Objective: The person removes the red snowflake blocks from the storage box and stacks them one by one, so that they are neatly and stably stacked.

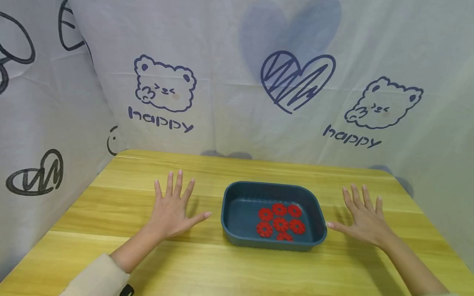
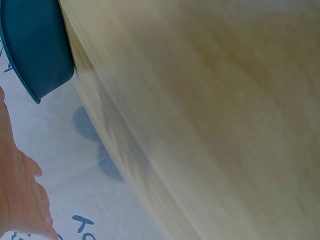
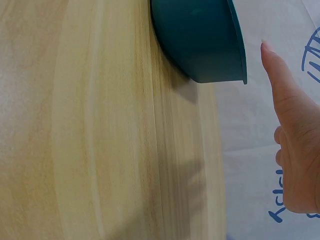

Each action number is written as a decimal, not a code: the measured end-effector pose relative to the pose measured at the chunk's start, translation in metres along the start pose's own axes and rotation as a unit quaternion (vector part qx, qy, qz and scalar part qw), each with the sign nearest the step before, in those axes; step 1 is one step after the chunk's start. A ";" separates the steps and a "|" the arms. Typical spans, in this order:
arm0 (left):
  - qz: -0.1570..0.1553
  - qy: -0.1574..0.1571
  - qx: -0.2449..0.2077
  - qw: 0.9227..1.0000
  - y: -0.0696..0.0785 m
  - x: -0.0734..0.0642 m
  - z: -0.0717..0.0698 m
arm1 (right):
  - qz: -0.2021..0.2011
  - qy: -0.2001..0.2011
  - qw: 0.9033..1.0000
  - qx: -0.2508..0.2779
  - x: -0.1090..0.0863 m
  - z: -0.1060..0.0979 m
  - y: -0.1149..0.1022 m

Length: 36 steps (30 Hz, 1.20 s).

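A dark teal rectangular basin [image 1: 237, 241] with rounded corners rests on the table, holding several red flower-shaped discs [image 1: 280, 224] toward its right side. Left of the basin, my left hand [image 1: 171, 216] is spread with straight fingers and holds nothing. My right hand [image 1: 364, 222] is spread on the other side, its thumb tip close to the basin's right rim. In the left wrist view, part of the left hand [image 2: 20, 190] shows at the lower left, apart from the basin [image 2: 37, 47]. The right wrist view has the right thumb [image 3: 282, 85] beside the basin's wall [image 3: 200, 40].
The yellow wood-grain table [image 1: 177, 267] runs back to a white cloth [image 1: 229, 102] printed with hearts, bear faces and "happy". More printed cloth [image 1: 48, 111] hangs at the left. A small black object [image 1: 127, 290] shows by the left sleeve [image 1: 98, 279].
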<state>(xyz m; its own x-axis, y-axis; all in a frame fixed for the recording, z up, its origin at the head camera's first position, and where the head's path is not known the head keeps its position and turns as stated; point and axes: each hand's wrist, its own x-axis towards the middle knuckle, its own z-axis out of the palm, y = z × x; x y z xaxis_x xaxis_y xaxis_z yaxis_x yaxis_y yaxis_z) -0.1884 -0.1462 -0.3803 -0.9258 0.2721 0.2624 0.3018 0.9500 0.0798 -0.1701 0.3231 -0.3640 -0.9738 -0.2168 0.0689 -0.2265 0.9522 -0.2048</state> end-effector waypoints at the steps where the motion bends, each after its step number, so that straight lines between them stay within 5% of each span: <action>1: 0.001 0.000 -0.001 1.000 0.000 0.000 0.001 | 0.000 0.000 1.000 0.000 0.000 0.000 0.000; 13: 0.000 -0.003 -0.018 1.000 -0.001 -0.002 0.003 | -0.010 0.008 1.000 -0.004 -0.003 0.000 0.000; 20: 0.022 0.002 -0.062 0.998 0.001 0.001 -0.001 | -0.059 0.018 0.997 0.035 0.001 -0.004 -0.006; 36: 0.081 0.017 -0.200 0.976 0.037 0.016 -0.009 | -0.074 -0.044 0.991 0.107 0.002 -0.007 -0.034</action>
<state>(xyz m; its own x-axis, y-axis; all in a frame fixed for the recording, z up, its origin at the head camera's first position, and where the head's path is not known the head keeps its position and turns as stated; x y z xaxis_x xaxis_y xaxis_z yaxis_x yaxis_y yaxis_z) -0.1901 -0.1085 -0.3645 -0.8520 0.4026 0.3346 0.5155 0.7565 0.4025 -0.1642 0.2918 -0.3498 -0.9255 -0.3774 0.0310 -0.3572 0.8430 -0.4023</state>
